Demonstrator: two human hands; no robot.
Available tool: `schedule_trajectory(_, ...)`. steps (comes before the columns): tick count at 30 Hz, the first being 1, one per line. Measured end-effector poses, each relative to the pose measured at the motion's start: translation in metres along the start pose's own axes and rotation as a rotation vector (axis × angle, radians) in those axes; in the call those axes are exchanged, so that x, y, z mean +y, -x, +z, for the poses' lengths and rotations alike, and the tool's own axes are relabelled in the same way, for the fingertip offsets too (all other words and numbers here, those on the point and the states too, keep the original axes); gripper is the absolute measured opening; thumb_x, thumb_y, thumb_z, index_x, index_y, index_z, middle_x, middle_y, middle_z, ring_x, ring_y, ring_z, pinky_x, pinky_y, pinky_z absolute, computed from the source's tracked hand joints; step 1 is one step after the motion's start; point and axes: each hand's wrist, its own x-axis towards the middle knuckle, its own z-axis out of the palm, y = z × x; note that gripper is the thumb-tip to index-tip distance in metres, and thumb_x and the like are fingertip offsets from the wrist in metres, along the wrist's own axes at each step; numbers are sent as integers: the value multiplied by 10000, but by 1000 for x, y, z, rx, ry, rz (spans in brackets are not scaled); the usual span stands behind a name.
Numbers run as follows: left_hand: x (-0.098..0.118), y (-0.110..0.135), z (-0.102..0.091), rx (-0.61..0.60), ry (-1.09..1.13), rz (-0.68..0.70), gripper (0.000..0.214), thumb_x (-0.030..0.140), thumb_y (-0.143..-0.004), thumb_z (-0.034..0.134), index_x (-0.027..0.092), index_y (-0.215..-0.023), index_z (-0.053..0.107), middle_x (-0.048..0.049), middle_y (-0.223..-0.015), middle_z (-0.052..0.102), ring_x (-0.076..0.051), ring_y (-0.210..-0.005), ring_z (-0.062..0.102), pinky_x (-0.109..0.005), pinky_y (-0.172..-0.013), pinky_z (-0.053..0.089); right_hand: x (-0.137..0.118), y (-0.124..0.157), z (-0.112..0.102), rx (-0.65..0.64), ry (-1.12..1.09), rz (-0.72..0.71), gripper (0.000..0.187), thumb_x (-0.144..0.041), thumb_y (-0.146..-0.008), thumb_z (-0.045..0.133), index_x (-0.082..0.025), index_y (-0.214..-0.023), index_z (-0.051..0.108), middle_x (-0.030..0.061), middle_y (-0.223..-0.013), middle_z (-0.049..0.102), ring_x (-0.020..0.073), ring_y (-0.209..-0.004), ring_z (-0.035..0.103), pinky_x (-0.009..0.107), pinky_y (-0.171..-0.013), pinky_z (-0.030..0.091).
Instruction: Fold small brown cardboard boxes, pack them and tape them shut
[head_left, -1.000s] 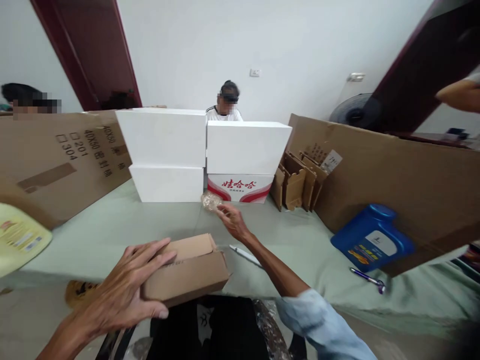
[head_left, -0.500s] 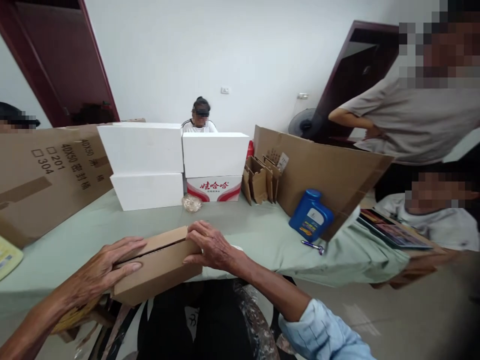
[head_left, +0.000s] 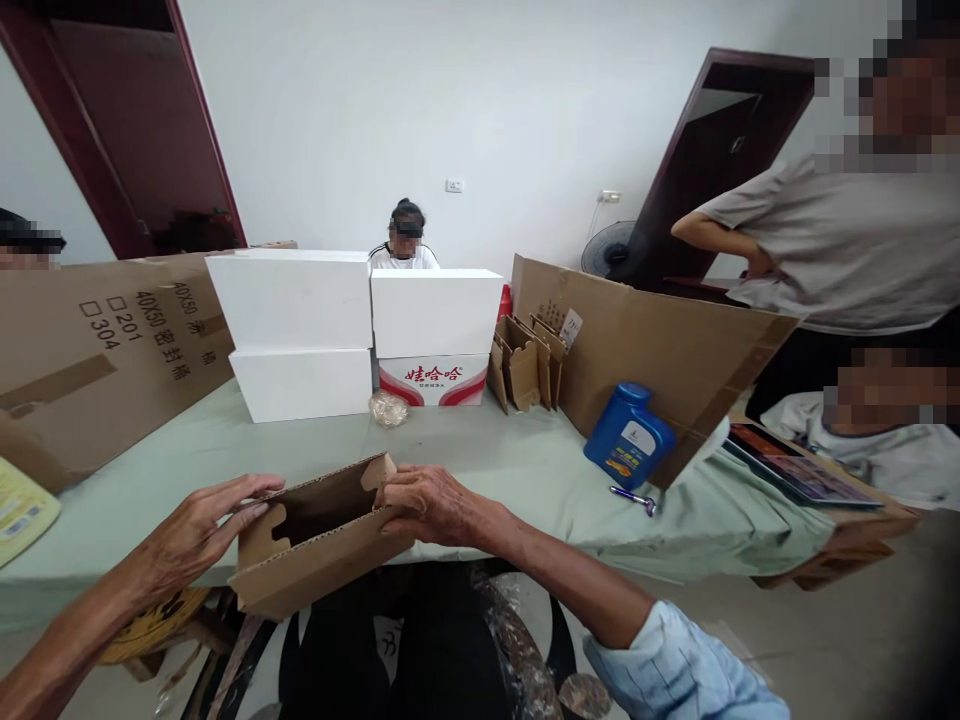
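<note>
A small brown cardboard box (head_left: 322,560) rests at the table's near edge, above my lap. Its top gapes, showing a dark inside and notched end flaps. My left hand (head_left: 196,525) holds the far left corner, fingers along the upper edge and thumb close by. At the other end, my right hand (head_left: 439,508) grips the right side, with its fingers curled over the rim by the end flap. The inside bottom of the box is too dark to make out.
Stacked white boxes (head_left: 292,310) and a printed carton (head_left: 431,380) stand ahead, with crumpled clear plastic (head_left: 388,408) before them. Rightward are folded cardboard pieces (head_left: 525,365), a large cardboard panel (head_left: 637,330), a blue bottle (head_left: 628,440) and a pen (head_left: 634,500). Other people sit and stand around.
The box top has gone from nearly closed, with a narrow slit, to wide open. My left thumb has moved off the top onto the far left corner.
</note>
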Motion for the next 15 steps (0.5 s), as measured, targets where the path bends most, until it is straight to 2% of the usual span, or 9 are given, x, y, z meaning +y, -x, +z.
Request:
schedule_trajectory(3,-1,3,9,149,-59,39,420,498,-1117,452,266,-1305,747,-72,-1234,818,-243,-1116,795,-308,-999,647,2,-3,-9,-65,-98,-14,94,-272,-1037,760,-233,-1114,723,61,-1322,762,202,-1195,696,299,-940,509)
schedule_trajectory(6,4,5,15,204,-91,77,436,362,-1145,355,246,-1324,735,-90,-1323,775,-220,-1216,754,-318,-1075,613,5,-7,-15,-130,-127,-47,218,-225,-1029,756,-244,-1245,731,63,-1492,698,219,-1349,656,316,-1046,505)
schedule_trajectory(9,12,8,15,76,-95,75,515,317,-1156,290,259,-1269,789,-86,-1437,715,-199,-1223,752,-265,-1016,622,5,-12,-18,-213,-63,-70,316,-243,-1022,766,-231,-1333,712,60,-1307,770,221,-1219,699,307,-943,526)
schedule_trajectory(11,18,10,11,-59,-118,41,457,381,-1151,372,297,-1315,790,-62,-1529,657,-207,-1231,754,-246,-993,624,5,-14,-19,-240,4,-80,316,-290,-1021,773,-231,-1326,716,52,-1160,766,218,-1110,703,298,-839,519)
schedule_trajectory(13,23,12,4,-155,-169,-19,405,465,-1119,490,362,-1425,735,-29,-1615,590,-235,-1292,732,-268,-1035,616,5,-13,-19,-221,58,-82,334,-322,-1024,770,-239,-1340,702,65,-1160,725,219,-1075,684,294,-802,506)
schedule_trajectory(15,24,14,-4,-210,-211,-74,442,514,-1084,559,414,-1501,669,-13,-1656,555,-263,-1347,705,-307,-1079,604,9,-8,-17,-149,64,-72,365,-355,-1032,761,-235,-1365,672,99,-1248,681,235,-1114,660,307,-839,511)
